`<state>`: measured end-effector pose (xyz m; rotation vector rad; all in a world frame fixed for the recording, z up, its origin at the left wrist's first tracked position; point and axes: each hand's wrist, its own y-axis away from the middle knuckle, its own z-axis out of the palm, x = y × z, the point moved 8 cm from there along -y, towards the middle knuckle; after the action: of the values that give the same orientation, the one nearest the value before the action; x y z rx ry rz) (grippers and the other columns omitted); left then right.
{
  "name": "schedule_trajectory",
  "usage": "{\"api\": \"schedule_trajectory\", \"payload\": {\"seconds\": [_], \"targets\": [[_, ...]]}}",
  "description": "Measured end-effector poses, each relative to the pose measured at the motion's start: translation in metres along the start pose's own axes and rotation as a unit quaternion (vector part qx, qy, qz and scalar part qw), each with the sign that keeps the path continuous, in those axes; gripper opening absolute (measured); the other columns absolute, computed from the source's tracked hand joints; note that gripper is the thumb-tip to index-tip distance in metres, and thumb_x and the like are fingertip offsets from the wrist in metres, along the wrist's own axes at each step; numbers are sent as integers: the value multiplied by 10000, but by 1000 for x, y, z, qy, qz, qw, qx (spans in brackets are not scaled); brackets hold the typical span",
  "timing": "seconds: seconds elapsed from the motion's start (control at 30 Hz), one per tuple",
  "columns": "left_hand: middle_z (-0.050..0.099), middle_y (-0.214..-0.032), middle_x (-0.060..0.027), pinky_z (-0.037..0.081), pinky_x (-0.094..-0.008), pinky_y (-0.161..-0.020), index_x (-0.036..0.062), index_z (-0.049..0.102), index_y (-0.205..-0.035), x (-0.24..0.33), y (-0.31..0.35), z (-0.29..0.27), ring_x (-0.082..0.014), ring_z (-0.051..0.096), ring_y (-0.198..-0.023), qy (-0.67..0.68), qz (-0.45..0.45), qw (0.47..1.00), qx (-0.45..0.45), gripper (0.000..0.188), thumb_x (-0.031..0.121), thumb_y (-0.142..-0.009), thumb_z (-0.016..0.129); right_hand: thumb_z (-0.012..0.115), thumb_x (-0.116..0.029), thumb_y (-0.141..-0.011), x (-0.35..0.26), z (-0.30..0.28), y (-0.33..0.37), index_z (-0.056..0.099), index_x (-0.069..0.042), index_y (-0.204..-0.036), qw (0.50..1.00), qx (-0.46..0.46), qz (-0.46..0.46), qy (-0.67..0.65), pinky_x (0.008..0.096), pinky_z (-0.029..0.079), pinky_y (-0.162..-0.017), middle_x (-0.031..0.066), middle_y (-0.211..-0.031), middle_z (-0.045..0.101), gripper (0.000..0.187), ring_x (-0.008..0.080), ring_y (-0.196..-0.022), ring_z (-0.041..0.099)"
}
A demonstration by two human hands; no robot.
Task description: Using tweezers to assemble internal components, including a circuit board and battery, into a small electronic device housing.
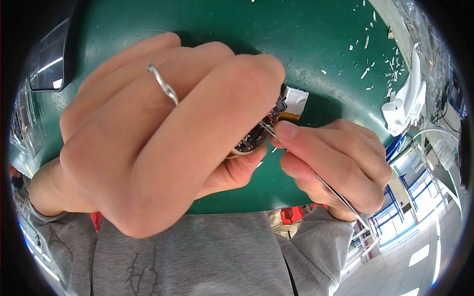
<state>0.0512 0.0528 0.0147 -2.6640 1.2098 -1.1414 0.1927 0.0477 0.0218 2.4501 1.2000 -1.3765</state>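
Note:
My left hand [148,133], with a silver ring on one finger, is closed around a small black rounded electronic housing [252,140]. Most of the housing is hidden behind the fingers; its open side shows dark parts, bits of wire and white specks. A silver pouch battery [296,101] with an amber edge sits just beyond the housing; whether it is wired to it I cannot tell. Thumb and fingers of my right hand [340,160] pinch thin metal tweezers [340,197]. The tweezers' tips reach into the open side of the housing.
White shavings [366,73] are scattered over the right side of the green work surface [335,49]. A crumpled white cloth or tissue [407,106] lies by the right edge, near clear plastic bags [429,34]. A glossy dark panel [49,56] stands at the far left.

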Motion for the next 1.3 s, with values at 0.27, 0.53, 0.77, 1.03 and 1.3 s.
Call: {"api": "schedule_trajectory", "payload": {"seconds": [0.27,0.53,0.77,1.03,1.3], "targets": [[714,-999,-176,369,-264,-453,-153,629,-1060,-1,0,1,-139,497,-522,12,3,1000,2,528,153,-699,862,786,-151,-835,-5,2,1,720,45,-998,1000,3,7,29,234,451,-432,126,-832,738,263,184,-557,664],[714,-1011,-175,395,-257,-459,-152,627,-1062,0,1,-1,-137,497,-522,10,3,1000,4,515,145,-703,845,776,-160,-848,-2,-4,-2,724,41,-984,1000,-3,19,-9,234,457,-443,125,-829,740,249,188,-570,672],[713,-1007,-164,392,-251,-456,-143,639,-1064,0,0,1,-130,491,-521,-6,-3,1000,-6,522,156,-691,850,781,-163,-849,-2,2,1,732,32,-966,1000,-15,-3,16,234,461,-430,105,-795,739,233,179,-554,667],[715,-1006,-157,379,-249,-455,-141,639,-1074,-2,1,-2,-122,479,-524,11,5,1000,7,541,141,-670,863,773,-163,-853,-6,3,-2,730,38,-967,999,5,-10,47,231,462,-426,118,-794,739,235,183,-538,658],[714,-1020,-152,372,-248,-462,-137,639,-1085,-3,2,1,-114,464,-522,16,4,1000,-6,553,139,-669,877,778,-125,-818,5,1,0,730,55,-960,1000,6,8,-14,252,471,-439,119,-776,739,234,196,-560,671]]}}
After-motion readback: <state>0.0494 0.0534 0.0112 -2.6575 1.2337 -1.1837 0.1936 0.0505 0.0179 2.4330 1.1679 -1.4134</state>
